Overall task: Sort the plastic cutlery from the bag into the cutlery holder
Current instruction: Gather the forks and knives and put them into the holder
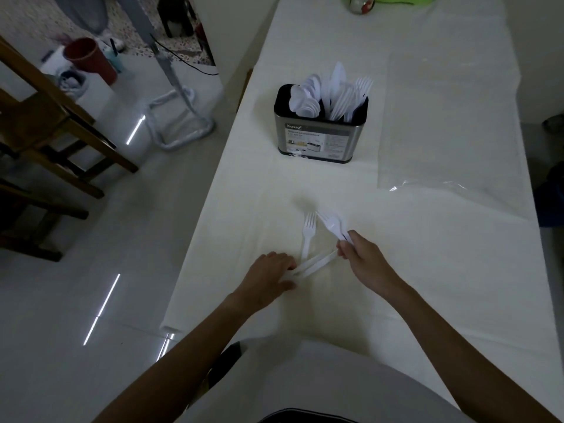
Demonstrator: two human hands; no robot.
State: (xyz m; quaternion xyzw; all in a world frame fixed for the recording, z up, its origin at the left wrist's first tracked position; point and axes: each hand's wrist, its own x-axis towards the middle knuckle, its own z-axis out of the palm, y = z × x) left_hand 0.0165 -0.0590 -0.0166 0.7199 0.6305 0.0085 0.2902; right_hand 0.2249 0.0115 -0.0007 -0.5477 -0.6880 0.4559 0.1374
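A steel and black cutlery holder (319, 134) stands mid-table, filled with white plastic spoons, knives and forks. The clear plastic bag (448, 123) lies flat to its right. Near the front, my right hand (364, 257) grips the handles of a few white forks (331, 222), their tines pointing up and left. One white fork (308, 232) lies on the cloth, tines away from me. My left hand (268, 277) rests on the cloth and holds the near ends of white cutlery pieces (314, 265) that lie slanting toward my right hand.
The table (427, 270) carries a white cloth and runs away from me. A green object and a jar (361, 3) stand at its far end. On the floor at left are wooden chairs (45, 123), a red bucket (90, 61) and a metal stand (180, 117).
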